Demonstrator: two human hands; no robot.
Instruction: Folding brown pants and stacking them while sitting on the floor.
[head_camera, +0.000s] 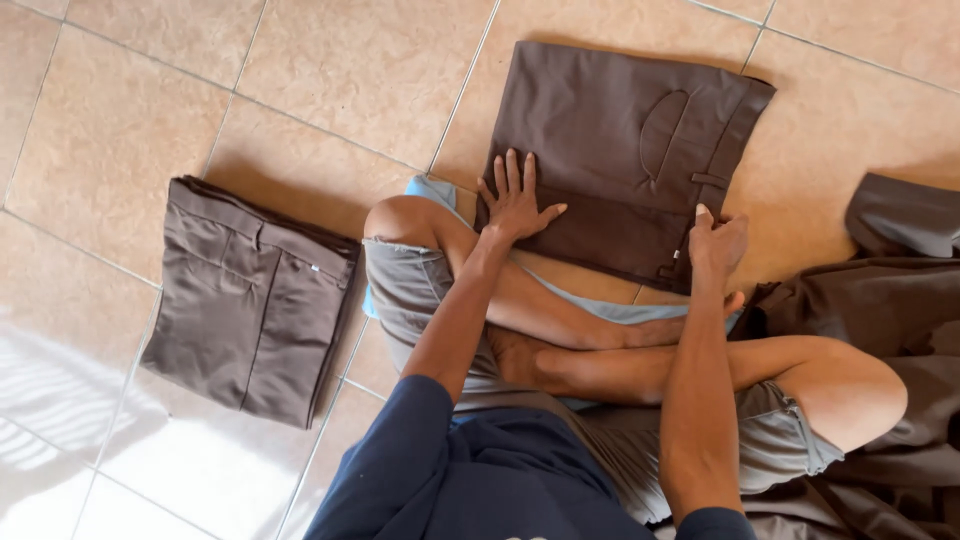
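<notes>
On a tiled floor (330, 80), a cross-legged person presses dark brown folded trousers (610, 150) lying just ahead of their knees. Left hand (515, 200) lies flat on the cloth, fingers spread wide. Right hand (715, 243) pinches the waistband corner, fingers curled. Another folded pair (245, 300) lies to the left; unfolded brown clothes (900, 330) heap at right.

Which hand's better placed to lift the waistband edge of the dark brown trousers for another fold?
Right. The right hand already grips the dark brown trousers at the waistband; the left hand lies flat on them.
</notes>
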